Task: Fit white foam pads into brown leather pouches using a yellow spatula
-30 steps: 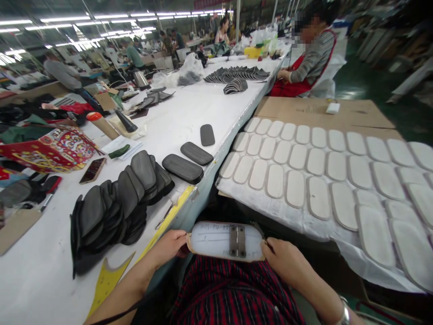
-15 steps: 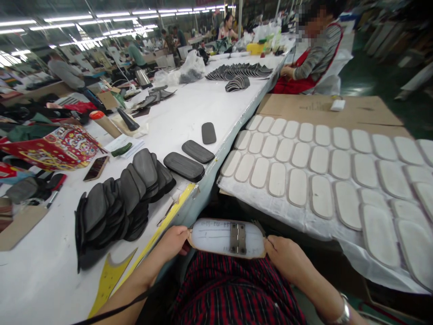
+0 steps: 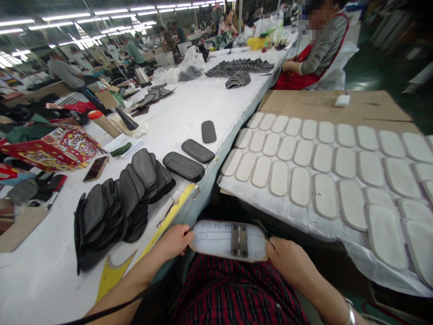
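Note:
A translucent white oval plastic template (image 3: 213, 239) with a metal hinge (image 3: 239, 240) and handwriting on it lies level above my lap. My left hand (image 3: 176, 240) pinches its left end between thumb and fingers. At the opposite end my right hand (image 3: 287, 257) is closed on the rim, its fingertips partly hidden beneath. A brownish edge shows around the template; what lies under it I cannot make out. Dark grey oval pads (image 3: 184, 166) are on the white table to the left, with a larger overlapping heap (image 3: 111, 212) beyond my left forearm.
On my right, rows of pale oval pads (image 3: 299, 186) cover a sheeted board with cardboard (image 3: 324, 106) behind. A yellow curved piece (image 3: 113, 275), a phone (image 3: 95, 169) and a red patterned bag (image 3: 64, 146) are on the table (image 3: 176, 117). A co-worker (image 3: 318, 49) sits at its far right side.
My left thumb and fingers have shifted slightly at the template's left end. The template has moved a little to the right and down, still between both hands. The view has turned slightly.

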Motion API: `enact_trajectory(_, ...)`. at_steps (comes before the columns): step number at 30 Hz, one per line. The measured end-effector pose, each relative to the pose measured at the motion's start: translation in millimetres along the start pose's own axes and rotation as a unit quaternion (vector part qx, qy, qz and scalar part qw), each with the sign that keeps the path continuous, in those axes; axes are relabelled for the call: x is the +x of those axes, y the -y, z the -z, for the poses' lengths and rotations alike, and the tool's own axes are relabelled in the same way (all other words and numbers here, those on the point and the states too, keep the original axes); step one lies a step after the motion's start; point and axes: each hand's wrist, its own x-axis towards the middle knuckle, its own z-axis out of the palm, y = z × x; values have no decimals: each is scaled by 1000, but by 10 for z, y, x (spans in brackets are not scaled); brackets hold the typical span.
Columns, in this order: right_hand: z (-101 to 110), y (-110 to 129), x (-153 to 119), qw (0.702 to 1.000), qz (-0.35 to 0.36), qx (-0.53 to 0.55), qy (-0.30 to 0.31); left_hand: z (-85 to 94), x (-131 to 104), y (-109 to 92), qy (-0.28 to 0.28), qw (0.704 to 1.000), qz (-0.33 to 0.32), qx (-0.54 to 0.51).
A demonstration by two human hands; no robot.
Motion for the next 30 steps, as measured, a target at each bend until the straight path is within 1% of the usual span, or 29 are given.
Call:
enact_trajectory(3,-14,-17,10,1000,-2,9,3,41,30,-28,26,1000,8,-8)
enact_trajectory(6,-9,-26,18,1000,3,15,13,96,55,-63,67,997,28,-42)
enact_trajectory(9,17,-22,21,999,1,27,22,144,54,-84,96,992,34,-71)
enact_trajectory(12,51,-9,18,999,-6,32,30,171,36,-64,113,989,28,-89)
enact_trajectory(15,70,-2,10,999,-8,36,35,175,2,-16,116,987,19,-106)
enact_trajectory(18,73,-9,6,998,-6,42,36,147,-70,24,100,987,10,-123)
enact_trajectory(21,65,-22,4,998,-3,47,34,71,-177,38,69,989,-2,-133)
enact_trajectory(24,50,-26,-2,998,-1,48,32,-37,-258,54,1,996,-35,-85)
enact_trajectory(26,39,-21,-9,999,-2,38,24,-104,-261,77,-52,996,-46,-51)
enact_trajectory(27,35,-17,-12,999,-3,30,19,-129,-246,91,-70,996,-44,-46)
enact_trajectory(28,31,-12,-16,1000,-5,22,13,-147,-223,105,-81,995,-40,-48)
enact_trajectory(30,27,-1,-21,1000,-4,5,9,-160,-164,127,-83,994,-35,-59)
